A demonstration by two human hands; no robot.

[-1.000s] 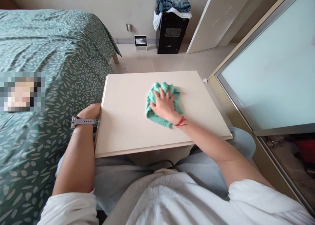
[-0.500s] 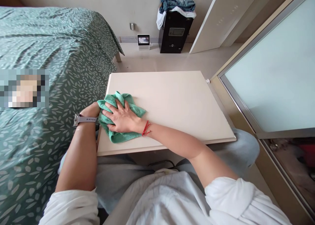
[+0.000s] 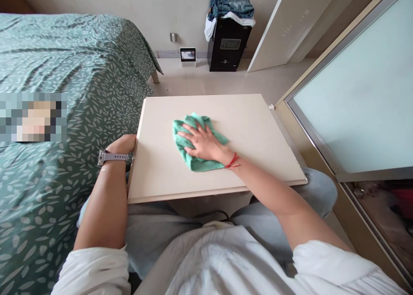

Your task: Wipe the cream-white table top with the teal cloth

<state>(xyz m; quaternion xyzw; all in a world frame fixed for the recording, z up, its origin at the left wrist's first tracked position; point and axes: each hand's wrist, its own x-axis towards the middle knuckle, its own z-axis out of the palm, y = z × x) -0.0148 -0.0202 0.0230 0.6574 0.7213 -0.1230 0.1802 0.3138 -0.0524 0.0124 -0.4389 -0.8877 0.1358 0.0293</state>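
A green cloth (image 3: 190,151) lies spread and slightly rumpled near the middle of a cream tabletop (image 3: 251,136). My right hand (image 3: 204,142) rests flat on the cloth and presses it down, its fingers spread apart. At the tabletop's left edge is my left hand (image 3: 124,144), touching the side; its fingers are hidden behind the edge, so their grip does not show. A watch (image 3: 111,156) sits on my left wrist, and a red string bracelet (image 3: 232,161) circles the right one.
A bed with a green leaf-patterned cover (image 3: 97,84) stands close on the left. Beyond the table are a small white-framed screen (image 3: 188,57) and a black cabinet (image 3: 227,45) topped with folded jeans (image 3: 230,7). A frosted sliding panel (image 3: 361,93) borders the right.
My right hand and the green cloth have slid right across the tabletop, away from its left edge. My left hand has stayed at that edge.
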